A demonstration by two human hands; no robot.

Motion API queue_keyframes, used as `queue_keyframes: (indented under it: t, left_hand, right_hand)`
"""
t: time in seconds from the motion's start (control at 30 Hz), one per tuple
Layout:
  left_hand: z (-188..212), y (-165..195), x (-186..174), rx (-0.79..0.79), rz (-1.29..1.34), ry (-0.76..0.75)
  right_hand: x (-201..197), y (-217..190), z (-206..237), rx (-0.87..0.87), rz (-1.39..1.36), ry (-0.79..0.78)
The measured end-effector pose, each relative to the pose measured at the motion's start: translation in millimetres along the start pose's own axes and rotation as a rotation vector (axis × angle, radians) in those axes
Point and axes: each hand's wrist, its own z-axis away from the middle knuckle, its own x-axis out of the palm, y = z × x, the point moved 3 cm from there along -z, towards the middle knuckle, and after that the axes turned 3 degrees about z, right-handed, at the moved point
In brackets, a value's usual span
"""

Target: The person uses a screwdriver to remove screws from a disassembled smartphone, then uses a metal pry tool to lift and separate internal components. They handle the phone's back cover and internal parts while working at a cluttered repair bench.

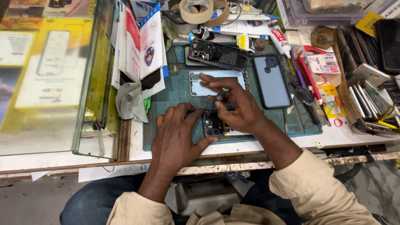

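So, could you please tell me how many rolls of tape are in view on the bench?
2. Both lie at the back of the bench: a tan roll at top centre, and a second roll tucked behind it on its right, partly covered. Others may be hidden in the clutter.

Under the glass case at left lies a yellow flat package [50,62] with a pale phone-shaped window. White-and-blue paper packets [146,41] lean beside the case. A small white-and-red label card [323,63] lies at right; a yellow packet [368,23] sits top right.
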Motion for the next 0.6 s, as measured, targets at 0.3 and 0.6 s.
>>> queue_keyframes:
  t: [0.3, 0.6]
  left_hand:
    - [2, 1, 4, -0.001, 0.016, -0.007]
    - [-18, 4, -8, 0.155, 0.063, -0.117]
  right_hand:
    - [-1, -4, -1, 0.021, -0.119, 0.018]
    - [-18, -26, -2, 0.045, 0.144, 0.094]
